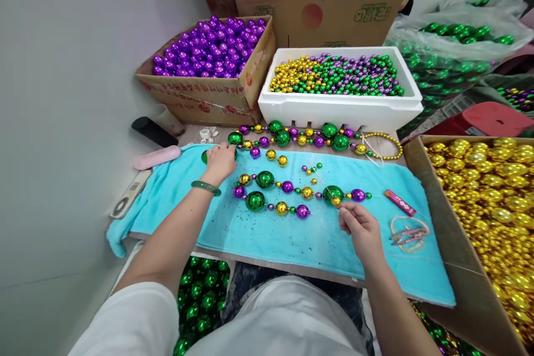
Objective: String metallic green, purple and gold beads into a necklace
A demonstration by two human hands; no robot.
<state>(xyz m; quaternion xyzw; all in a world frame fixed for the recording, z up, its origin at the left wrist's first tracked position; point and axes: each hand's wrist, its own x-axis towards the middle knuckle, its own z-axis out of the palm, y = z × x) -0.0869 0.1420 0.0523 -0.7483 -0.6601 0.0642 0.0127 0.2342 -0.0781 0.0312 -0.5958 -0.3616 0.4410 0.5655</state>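
From the head camera, the left hand (222, 161), its wrist ringed by a green bangle (206, 188), reaches over large green beads (204, 157) at the upper left of a turquoise towel (275, 242); its fingers point down, and whether they grip one cannot be told. The right hand (359, 228) has its thumb and forefinger pinched together on a gold bead (336, 201), just in front of a big green one, with a thin clear line running nearby. The bead strand (287, 186) lies mid-towel in a sideways U, its bend to the left, in green, gold and purple. Above it sit a few loose beads (271, 154), and beyond the towel's far edge rests another strand (329, 130). To the right lie a magenta packet (399, 203) and small snips (411, 235). Behind stand a box of purple beads (196, 97) and a white foam box (342, 104) of small mixed beads; a carton of gold beads (467, 267) stands at the right.
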